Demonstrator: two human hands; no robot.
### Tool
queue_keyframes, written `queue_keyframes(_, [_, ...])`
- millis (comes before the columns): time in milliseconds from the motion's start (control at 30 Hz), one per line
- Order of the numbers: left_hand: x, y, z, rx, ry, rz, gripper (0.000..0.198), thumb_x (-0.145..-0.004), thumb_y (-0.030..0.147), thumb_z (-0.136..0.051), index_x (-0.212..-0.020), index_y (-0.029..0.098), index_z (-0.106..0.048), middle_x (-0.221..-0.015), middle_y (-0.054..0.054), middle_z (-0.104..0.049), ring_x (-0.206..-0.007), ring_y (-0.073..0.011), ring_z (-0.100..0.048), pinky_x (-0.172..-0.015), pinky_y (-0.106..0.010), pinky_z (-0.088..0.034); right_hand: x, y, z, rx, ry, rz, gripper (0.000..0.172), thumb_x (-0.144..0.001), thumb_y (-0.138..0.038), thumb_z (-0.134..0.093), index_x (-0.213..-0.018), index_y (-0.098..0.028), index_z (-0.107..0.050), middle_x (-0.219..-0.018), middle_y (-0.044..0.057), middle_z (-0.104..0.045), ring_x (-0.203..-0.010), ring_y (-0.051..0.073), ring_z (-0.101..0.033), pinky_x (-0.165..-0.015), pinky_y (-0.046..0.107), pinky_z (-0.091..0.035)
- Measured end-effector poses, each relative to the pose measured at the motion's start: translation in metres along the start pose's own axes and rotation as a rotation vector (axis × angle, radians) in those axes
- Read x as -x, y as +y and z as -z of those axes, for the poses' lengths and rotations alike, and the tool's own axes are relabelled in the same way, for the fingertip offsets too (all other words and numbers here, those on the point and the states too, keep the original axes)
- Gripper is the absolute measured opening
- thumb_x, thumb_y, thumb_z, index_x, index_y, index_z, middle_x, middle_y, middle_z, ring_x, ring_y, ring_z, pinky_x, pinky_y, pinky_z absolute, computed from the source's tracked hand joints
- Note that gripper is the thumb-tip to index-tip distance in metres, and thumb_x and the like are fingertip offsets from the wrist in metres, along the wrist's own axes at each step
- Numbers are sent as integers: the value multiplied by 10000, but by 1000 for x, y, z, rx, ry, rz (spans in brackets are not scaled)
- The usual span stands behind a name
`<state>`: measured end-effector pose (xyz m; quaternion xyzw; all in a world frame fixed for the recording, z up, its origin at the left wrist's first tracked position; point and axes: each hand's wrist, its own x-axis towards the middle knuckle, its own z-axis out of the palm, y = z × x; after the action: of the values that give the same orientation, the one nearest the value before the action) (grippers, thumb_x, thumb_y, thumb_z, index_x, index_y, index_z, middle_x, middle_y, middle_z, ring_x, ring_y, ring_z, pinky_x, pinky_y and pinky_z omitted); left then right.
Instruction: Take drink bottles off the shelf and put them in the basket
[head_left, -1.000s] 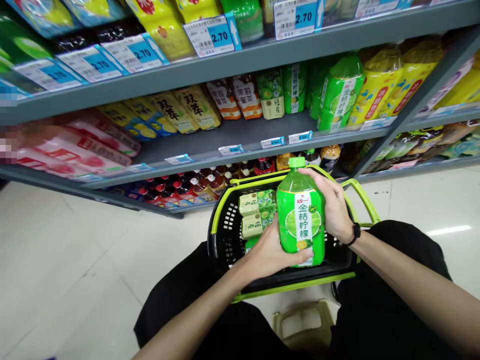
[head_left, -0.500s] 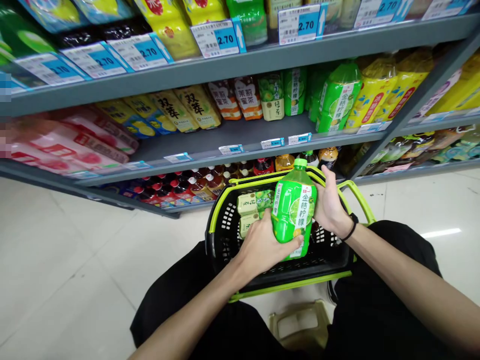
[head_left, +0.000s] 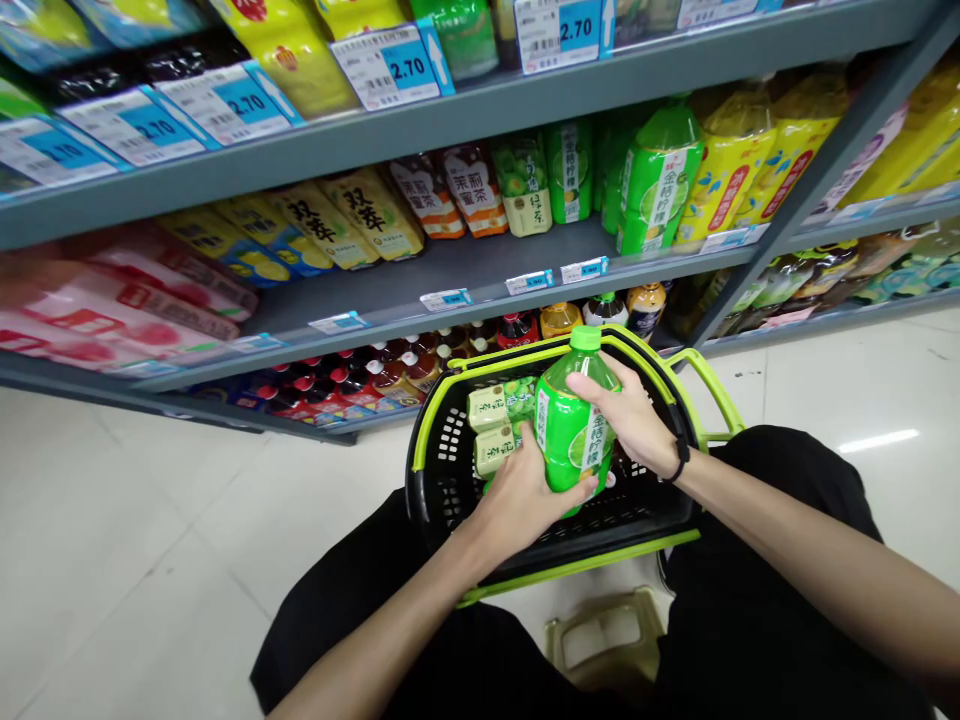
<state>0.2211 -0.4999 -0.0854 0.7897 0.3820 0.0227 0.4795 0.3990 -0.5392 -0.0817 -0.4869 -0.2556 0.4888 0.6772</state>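
A large green drink bottle (head_left: pixel 574 430) with a light green cap stands nearly upright over the shopping basket (head_left: pixel 525 572). Around its lower left side wraps my left hand (head_left: pixel 529 490), thumb across the label. My right hand (head_left: pixel 634 415) grips its upper right side, with the thumb on the shoulder below the cap and the other fingers hidden behind. The basket is black with lime-green rims. Inside it, left of the bottle, lie two pale green tea cartons (head_left: pixel 495 450). The bottle's base is partly hidden by my left hand.
Ahead runs a grey shelf (head_left: pixel 480 270) with cartons and, to the right, a similar green bottle (head_left: pixel 660 180) beside yellow ones (head_left: pixel 724 170). Dark-capped bottles (head_left: pixel 352 380) fill the bottom level. Between my knees stands a beige plastic stool (head_left: pixel 607 640). The basket's handle (head_left: pixel 709 390) sticks out right.
My right hand has gone from open beside the bottle to gripping its upper part. The bottle has shifted slightly left and down. The camera view has moved a little.
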Motion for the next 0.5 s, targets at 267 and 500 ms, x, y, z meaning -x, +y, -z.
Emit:
queue_keyframes(267, [-3,-6,-5,26,-26,-37,766,-890,517,-779,-1478,183,-418,-1404,-170,-655,-1299,-360,-648,-1124,-538,-511,-1,4,3,58,45,-5,439,-753,-545,-924,-1031,-246,-764,-1064,35,-798,-978,234,-743,-906,364,-593])
queue_keyframes(500, [-2,-6,-5,16,-25,-22,803,-881,509,-791,-1520,193,-420,-1425,-178,-644,-1330,-378,-634,-1139,-561,-502,1,0,0,49,67,-31,441,-743,-530,-931,-1032,-240,-767,-1076,31,-798,-973,223,-738,-885,337,-578])
